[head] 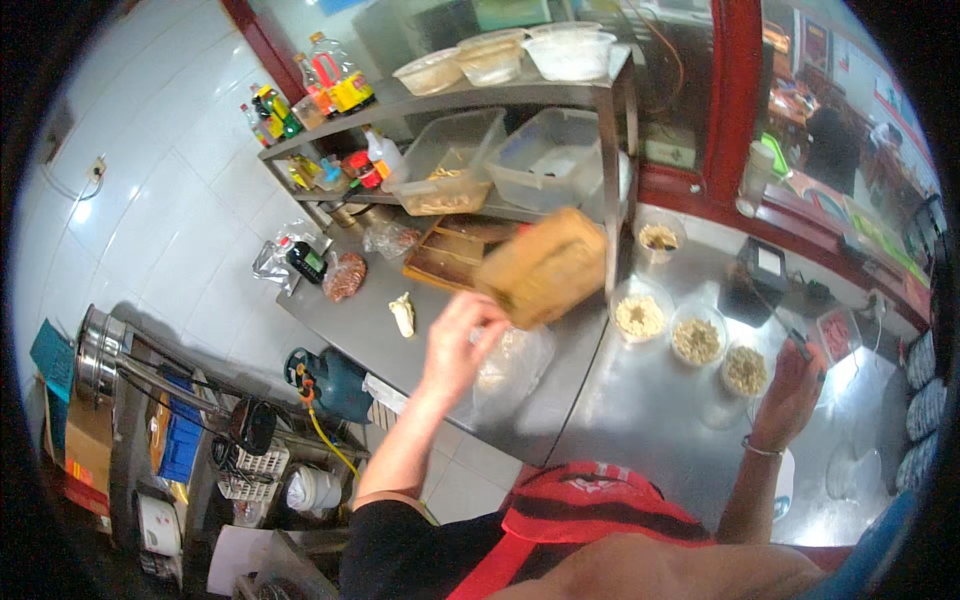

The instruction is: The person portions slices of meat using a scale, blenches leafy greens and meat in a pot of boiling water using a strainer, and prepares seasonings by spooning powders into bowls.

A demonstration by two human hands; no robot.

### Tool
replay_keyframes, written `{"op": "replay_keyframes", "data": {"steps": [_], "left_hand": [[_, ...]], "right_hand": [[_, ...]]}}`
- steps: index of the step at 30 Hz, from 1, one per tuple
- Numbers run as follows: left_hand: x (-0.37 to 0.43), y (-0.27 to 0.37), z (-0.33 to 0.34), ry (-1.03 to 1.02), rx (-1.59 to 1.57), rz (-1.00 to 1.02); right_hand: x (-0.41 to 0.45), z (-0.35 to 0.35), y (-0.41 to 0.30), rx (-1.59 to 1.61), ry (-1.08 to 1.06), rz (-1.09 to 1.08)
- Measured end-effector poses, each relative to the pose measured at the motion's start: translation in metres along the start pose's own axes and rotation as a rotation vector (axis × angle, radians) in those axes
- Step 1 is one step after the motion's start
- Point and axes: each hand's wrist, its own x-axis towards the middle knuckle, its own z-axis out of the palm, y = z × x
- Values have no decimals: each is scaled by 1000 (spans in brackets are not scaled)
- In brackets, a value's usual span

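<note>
My left hand (461, 341), blurred by motion, has its fingers at the lower left corner of a light-brown, wooden-looking board (544, 266), which is tilted above the steel table. Below the board, a clear plastic bag (514, 367) with pale contents lies on the table. At the right, my right hand (791, 394), with a bracelet at the wrist, grips a thin utensil with a dark handle (799, 345). Left of that hand stand several clear round tubs of crumbly, pale food, among them one tub (637, 311) and another (745, 370).
A steel shelf (495, 94) bears bottles, bowls and plastic bins (536, 154). Under it lies a partitioned wooden tray (450, 251). A dark bottle (306, 261), bagged food (345, 277) and a crumpled pale item (403, 315) are at the left. A gas cylinder (337, 382) stands below the table.
</note>
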Motion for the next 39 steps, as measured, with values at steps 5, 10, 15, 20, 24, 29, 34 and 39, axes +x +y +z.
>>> {"op": "replay_keyframes", "data": {"steps": [5, 10, 15, 20, 24, 29, 34, 39], "left_hand": [[67, -40, -109, 282, 226, -61], [153, -117, -177, 427, 411, -29], [239, -208, -184, 440, 542, -13], [294, -282, -171, 443, 587, -58], [328, -317, -138, 382, 542, -87], [354, -350, -125, 365, 555, -14], [357, -326, -92, 602, 455, 167], [340, -268, -73, 280, 228, 324]], "right_hand": [[-10, -20, 6, -55, 49, 194], [-22, -11, 3, -99, 141, 173], [-32, 4, 6, -77, 156, 149], [-41, 18, 18, -134, 188, 54], [-45, 17, 22, -209, 219, 28], [-51, 34, 30, -242, 263, 82], [-51, 48, 47, -246, 312, 61], [-49, 59, 54, -248, 245, 93]]}}
